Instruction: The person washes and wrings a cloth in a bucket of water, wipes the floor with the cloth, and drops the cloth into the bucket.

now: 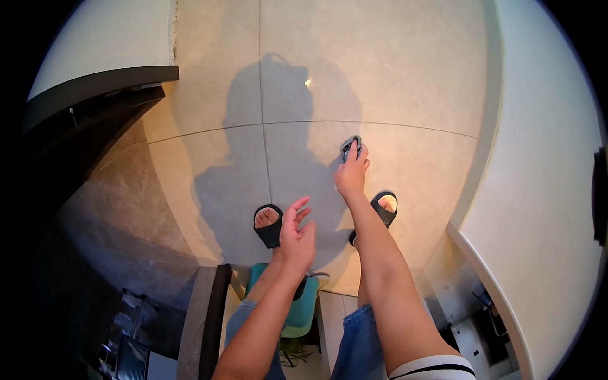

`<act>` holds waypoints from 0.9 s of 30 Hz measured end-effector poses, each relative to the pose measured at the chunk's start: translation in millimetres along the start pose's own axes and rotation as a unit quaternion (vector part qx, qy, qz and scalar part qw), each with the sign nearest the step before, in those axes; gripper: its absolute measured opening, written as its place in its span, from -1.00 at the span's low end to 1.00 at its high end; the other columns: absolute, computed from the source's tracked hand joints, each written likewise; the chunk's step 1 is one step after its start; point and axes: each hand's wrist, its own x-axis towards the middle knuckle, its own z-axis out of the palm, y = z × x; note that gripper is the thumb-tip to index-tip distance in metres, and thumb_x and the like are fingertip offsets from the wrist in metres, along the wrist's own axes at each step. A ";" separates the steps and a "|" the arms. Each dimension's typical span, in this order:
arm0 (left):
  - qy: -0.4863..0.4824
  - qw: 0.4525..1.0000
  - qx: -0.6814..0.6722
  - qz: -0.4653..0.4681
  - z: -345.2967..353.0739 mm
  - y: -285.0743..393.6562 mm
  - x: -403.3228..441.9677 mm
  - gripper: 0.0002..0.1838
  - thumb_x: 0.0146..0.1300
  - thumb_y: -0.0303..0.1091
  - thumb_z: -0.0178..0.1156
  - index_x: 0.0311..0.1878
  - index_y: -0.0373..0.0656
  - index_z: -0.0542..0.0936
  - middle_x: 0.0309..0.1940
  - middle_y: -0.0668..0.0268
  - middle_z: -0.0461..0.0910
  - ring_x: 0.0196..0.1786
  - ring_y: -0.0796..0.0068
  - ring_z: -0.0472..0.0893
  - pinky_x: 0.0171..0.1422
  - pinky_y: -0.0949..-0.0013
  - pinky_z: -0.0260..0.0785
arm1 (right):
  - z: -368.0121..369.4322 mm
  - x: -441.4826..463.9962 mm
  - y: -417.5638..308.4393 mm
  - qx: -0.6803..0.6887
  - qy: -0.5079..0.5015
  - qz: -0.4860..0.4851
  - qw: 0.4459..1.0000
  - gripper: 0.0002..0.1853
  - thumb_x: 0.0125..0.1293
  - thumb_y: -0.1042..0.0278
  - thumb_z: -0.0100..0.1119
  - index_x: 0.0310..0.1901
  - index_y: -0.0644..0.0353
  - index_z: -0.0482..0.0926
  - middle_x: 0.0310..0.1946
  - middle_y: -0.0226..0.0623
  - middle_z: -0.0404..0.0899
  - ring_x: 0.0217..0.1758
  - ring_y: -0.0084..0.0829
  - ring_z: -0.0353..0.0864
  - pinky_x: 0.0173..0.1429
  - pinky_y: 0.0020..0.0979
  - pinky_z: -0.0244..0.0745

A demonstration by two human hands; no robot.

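Held out in front of me, my right hand [352, 172] has its fingers pressed on a small, crumpled grey cloth [346, 147] with darker patches. The cloth is at or just above the tiled floor [405, 82]; I cannot tell whether it touches. My left hand [297, 235] hovers between my feet, holding nothing, its fingers loosely bent and apart. A black slide sandal [271, 235] on my left foot lies beside that hand. The other black sandal [386, 216], on my right foot, shows partly behind my right forearm.
A teal plastic object [297, 313], perhaps a stool or bin, stands behind my legs. White furniture [538, 221] lines the right side. A black curved edge [107, 81] juts in at upper left, above a grey stone-look surface [136, 202]. My shadow darkens the floor.
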 end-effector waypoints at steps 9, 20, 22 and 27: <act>-0.009 1.000 -0.010 0.000 1.6 -6.0 -0.7 -0.44 0.29 -0.67 0.03 0.38 -0.16 0.37 0.36 0.32 0.39 0.36 0.44 0.40 0.20 0.50 0.33 | -0.2 14.2 9.9 0.043 -0.071 -0.045 0.996 -0.55 0.29 0.37 0.25 0.19 -0.07 0.37 0.03 -0.09 0.51 -0.09 0.08 0.65 -0.09 0.03 0.57; 0.003 1.000 0.003 0.014 2.7 -7.8 -1.7 -0.42 0.24 -0.68 -0.02 0.36 -0.16 0.40 0.36 0.31 0.39 0.34 0.42 0.45 0.16 0.47 0.39 | 38.5 -1.6 -61.2 -0.003 -0.138 -0.142 0.980 -0.72 0.24 0.36 0.24 -0.02 -0.03 0.48 -0.10 -0.02 0.55 -0.20 0.11 0.67 -0.15 0.03 0.59; 0.005 1.000 0.003 0.022 5.6 -5.5 -0.5 -0.42 0.23 -0.69 -0.02 0.36 -0.16 0.39 0.36 0.32 0.38 0.34 0.41 0.45 0.19 0.45 0.39 | 34.5 4.9 -47.9 -0.020 -0.140 -0.182 0.973 -0.76 0.20 0.36 0.25 -0.09 -0.01 0.51 -0.16 -0.04 0.56 -0.22 0.12 0.65 -0.17 0.02 0.58; -0.005 1.000 -0.004 0.006 8.9 -4.5 -7.1 -0.40 0.26 -0.74 -0.02 0.39 -0.15 0.36 0.39 0.33 0.35 0.37 0.42 0.40 0.28 0.44 0.34 | -18.9 18.5 42.7 0.077 -0.040 -0.043 0.995 -0.78 0.21 0.40 0.22 -0.10 0.09 0.49 -0.17 -0.07 0.55 -0.18 0.09 0.59 -0.10 -0.01 0.52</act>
